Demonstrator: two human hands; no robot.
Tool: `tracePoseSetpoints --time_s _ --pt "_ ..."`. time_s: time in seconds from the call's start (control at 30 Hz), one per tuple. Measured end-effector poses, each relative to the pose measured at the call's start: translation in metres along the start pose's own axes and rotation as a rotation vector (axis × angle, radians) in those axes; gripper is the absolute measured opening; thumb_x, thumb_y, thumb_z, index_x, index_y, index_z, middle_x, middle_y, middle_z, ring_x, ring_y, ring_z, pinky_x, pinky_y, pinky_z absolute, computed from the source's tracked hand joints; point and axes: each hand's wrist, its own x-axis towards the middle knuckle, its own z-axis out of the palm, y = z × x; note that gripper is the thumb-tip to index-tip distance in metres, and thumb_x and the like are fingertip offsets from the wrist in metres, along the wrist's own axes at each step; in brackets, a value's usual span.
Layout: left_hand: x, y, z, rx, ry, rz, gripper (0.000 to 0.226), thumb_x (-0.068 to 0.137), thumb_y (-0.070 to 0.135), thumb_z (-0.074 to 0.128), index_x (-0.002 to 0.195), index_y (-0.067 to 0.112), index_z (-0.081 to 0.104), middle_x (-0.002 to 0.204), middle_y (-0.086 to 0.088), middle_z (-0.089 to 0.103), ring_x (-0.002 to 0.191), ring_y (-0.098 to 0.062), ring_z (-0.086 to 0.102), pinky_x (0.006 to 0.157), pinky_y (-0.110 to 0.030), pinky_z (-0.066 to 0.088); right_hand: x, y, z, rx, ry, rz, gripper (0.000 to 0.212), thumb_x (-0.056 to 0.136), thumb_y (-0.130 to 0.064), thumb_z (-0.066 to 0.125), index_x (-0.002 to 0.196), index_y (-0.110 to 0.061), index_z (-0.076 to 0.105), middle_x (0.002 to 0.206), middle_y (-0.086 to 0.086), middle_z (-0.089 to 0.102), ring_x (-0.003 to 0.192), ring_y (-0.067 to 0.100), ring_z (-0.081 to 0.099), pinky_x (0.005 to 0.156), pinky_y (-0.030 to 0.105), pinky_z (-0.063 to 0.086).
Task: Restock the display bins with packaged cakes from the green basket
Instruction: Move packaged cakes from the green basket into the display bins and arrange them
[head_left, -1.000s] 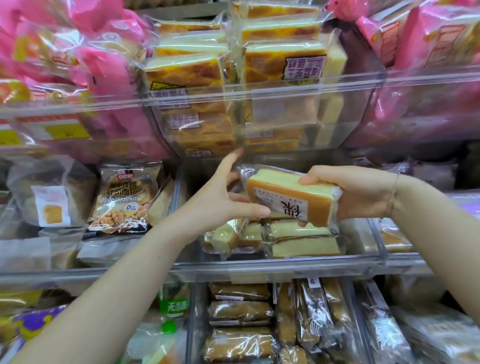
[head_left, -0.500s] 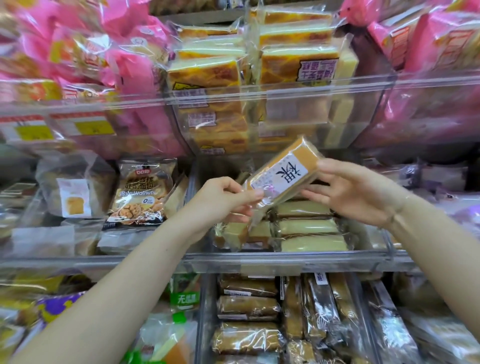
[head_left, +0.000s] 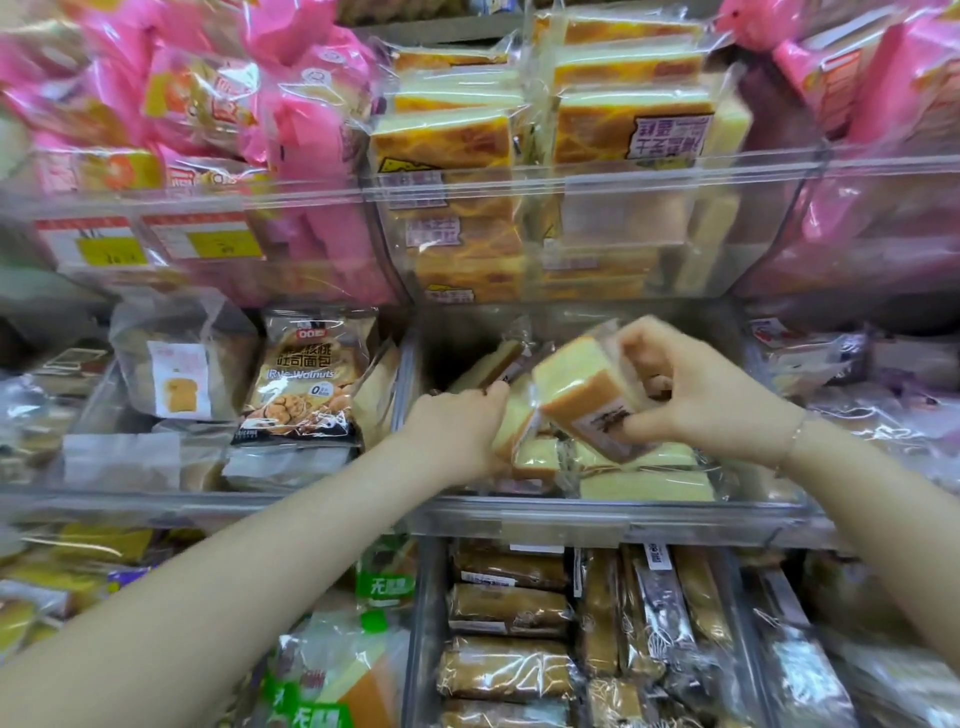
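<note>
Mid-restock, and the right hand (head_left: 696, 395) grips a wrapped cake (head_left: 582, 395) by its far end, fingers curled over the top and thumb under the label, tilting it down into the middle bin (head_left: 613, 512). The cake hangs at about one o'clock from the left hand (head_left: 457, 426), just above the pile, not yet laid flat. That left hand is down inside the bin, fingers curled on the wrapper of another cake (head_left: 498, 364) at its twelve o'clock, seemingly tipping it aside to make room.

Progress, as a judgement: the bin is only part filled. A few pale cakes lie along the front wall, and dark space shows behind, toward eleven o'clock. So this piece is nearly in and more room remains. The green basket is out of view, so what stock is left cannot be told.

The cake itself: a pale yellow sponge slab with a browner crust side, clear crinkly film, a white label with dark lettering, blurred.
</note>
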Motion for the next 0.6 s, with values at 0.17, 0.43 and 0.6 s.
tracePoseSetpoints --time_s 0.17,0.43,0.6 --pt "0.036 -0.031 -0.028 -0.011 -0.031 0.077 0.057 0.080 0.029 0.066 0.132 0.029 0.044 0.124 -0.003 0.058 0.110 -0.027 0.057 0.074 -0.037 0.044 0.010 -0.006 0.026 -0.386 -0.198 -0.054 0.046 0.063 -0.024 0.077 0.105 -0.033 0.060 0.101 -0.012 0.065 0.091 0.008 0.062 0.079 0.036 0.055" --pt "0.063 -0.055 -0.046 -0.154 -0.159 0.230 0.070 0.073 0.035 0.079 0.135 0.026 0.049 0.132 0.003 0.054 0.117 -0.017 0.052 0.093 -0.030 0.045 0.057 -0.006 0.103 -0.705 -0.434 -0.128 0.046 0.079 -0.036 0.070 0.117 -0.025 0.048 0.115 0.001 0.059 0.098 0.018 0.054 0.074 0.029 0.043" --pt "0.059 -0.059 -0.037 -0.102 -0.060 0.266 0.070 0.073 0.043 0.076 0.136 0.033 0.047 0.133 0.010 0.055 0.117 -0.016 0.053 0.084 -0.029 0.042 0.061 -0.003 0.111 -0.958 -0.614 -0.097 0.035 0.090 -0.013 0.051 0.124 -0.019 0.049 0.117 0.007 0.057 0.104 0.028 0.057 0.073 0.035 0.045"
